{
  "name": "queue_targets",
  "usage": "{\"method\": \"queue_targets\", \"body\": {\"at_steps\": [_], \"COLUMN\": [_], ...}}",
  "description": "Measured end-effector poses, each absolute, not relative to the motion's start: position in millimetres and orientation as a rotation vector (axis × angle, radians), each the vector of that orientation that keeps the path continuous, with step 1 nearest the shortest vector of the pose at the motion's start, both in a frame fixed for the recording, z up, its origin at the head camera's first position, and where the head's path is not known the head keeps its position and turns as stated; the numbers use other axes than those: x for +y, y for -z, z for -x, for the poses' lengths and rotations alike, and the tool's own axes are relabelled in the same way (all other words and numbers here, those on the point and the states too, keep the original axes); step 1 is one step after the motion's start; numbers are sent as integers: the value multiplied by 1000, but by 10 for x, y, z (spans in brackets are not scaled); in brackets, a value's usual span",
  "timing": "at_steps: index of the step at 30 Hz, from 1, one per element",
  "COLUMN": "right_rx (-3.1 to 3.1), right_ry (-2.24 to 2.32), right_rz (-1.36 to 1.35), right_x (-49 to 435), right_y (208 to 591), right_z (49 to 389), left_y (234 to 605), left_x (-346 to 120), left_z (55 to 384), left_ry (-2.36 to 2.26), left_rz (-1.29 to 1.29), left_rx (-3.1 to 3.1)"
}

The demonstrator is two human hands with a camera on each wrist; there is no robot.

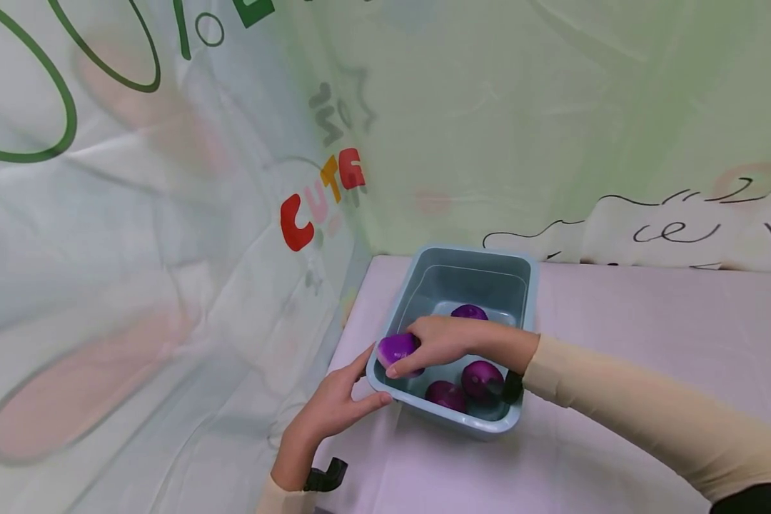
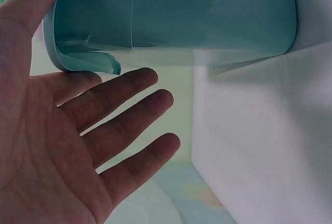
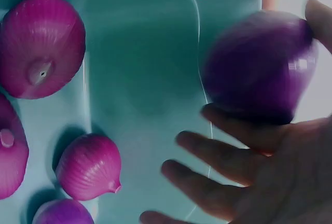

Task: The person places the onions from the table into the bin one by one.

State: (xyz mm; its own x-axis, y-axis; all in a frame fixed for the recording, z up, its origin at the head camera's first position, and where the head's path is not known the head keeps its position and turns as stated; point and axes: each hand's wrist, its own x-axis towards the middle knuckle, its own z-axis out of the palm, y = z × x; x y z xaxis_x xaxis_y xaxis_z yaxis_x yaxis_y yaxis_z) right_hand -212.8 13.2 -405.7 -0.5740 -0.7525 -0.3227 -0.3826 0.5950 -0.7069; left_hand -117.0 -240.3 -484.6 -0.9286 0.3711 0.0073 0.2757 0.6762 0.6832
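A light-blue plastic basin stands on the table with several purple onions in it. My right hand reaches over the basin and grips a purple onion between thumb and index finger, near the basin's left front corner. In the right wrist view its other fingers spread out below that onion. My left hand is at the same corner, touching the rim; the left wrist view shows its fingers spread and mostly straight against the basin's outside. Two onions lie close together near the front, another farther back.
The table wears a pale pinkish cloth that extends to the right of the basin. Printed curtains hang on the left and behind, close to the table's edges. A black strap sits on the left wrist.
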Motion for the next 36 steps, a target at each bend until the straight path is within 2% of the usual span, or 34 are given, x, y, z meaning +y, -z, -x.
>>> {"method": "queue_targets", "body": {"at_steps": [18, 36], "right_rx": [2338, 2368], "right_ry": [431, 421], "right_rz": [973, 1045], "right_x": [21, 37], "right_y": [4158, 4117], "right_z": [2072, 2083], "left_y": [4829, 4843], "left_x": [-2415, -2408], "left_z": [1190, 1197], "left_ry": [-1099, -1136], "left_rz": [-548, -574], "left_rx": [2755, 2744]}}
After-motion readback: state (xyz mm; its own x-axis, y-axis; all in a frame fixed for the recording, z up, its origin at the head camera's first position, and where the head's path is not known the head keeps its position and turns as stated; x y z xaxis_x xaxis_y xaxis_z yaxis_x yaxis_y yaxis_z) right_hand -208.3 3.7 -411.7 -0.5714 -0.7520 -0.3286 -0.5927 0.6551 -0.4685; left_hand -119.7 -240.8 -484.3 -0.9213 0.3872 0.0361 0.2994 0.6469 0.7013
